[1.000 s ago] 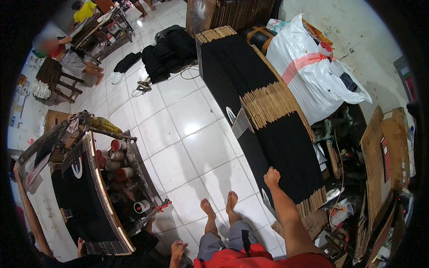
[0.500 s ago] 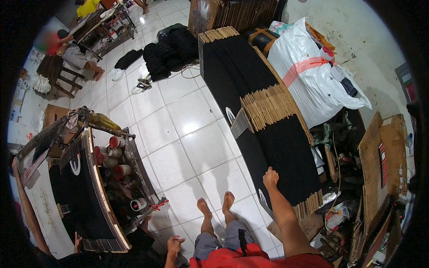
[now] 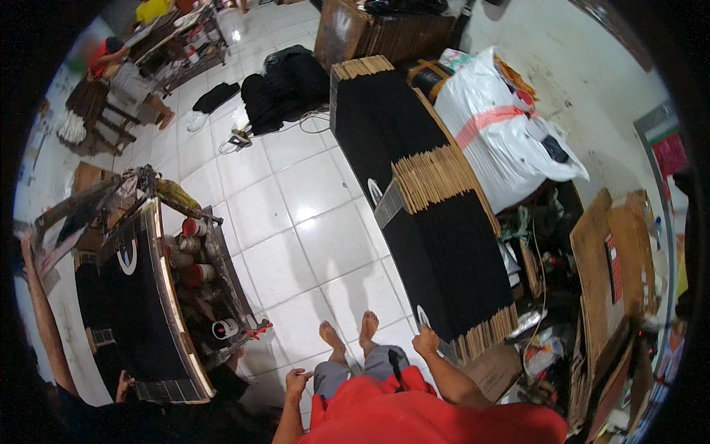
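My right hand (image 3: 425, 342) is closed at the near left corner of a long stack of black cloth panels (image 3: 444, 251) on brown boards. Its fingers sit beside a white-and-dark printed mark (image 3: 422, 316) on the stack's side; whatever they pinch is hidden. My left hand (image 3: 298, 382) hangs low in front of me beside my lap, fingers loosely bent and apart, with nothing visible in it. Brown board ends (image 3: 429, 177) stick out in the middle and at both ends of the stack.
At left, a co-worker's hand (image 3: 124, 386) touches a black printed panel (image 3: 137, 296) on a bench, beside a rack of paint pots (image 3: 196, 275). A white sack (image 3: 481, 140) and flattened cardboard (image 3: 592, 274) stand right. Black cloth bundles (image 3: 285, 89) lie on the tiled floor (image 3: 303, 192).
My right hand has moved from the top of the stack down toward its near left corner. The left hand has risen slightly, its fingers more bent. My view has shifted a little.
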### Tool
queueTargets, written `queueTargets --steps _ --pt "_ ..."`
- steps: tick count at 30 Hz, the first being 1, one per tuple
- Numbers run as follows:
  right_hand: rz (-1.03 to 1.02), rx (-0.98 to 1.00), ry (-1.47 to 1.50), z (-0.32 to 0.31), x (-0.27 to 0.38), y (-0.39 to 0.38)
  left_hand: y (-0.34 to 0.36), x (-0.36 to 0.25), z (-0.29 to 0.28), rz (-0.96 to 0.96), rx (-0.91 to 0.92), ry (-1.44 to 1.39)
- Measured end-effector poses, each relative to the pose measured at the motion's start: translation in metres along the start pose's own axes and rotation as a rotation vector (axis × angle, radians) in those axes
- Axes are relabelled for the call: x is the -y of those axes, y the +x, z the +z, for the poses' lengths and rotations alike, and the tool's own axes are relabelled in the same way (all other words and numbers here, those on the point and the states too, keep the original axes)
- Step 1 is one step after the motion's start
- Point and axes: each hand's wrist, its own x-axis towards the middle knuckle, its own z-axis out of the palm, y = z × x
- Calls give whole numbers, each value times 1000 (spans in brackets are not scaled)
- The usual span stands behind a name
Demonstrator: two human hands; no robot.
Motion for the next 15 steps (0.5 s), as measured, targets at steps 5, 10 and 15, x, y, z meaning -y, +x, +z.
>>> queueTargets --steps 5,10,15 --pt "123 171 28 33 -25 -39 27 -4 -21 -78 116 28" --pt "199 63 218 43 -7 -54 56 -14 -61 -32 195 62" --pt "270 4 394 46 18 -87 73 -45 -94 40 221 137"
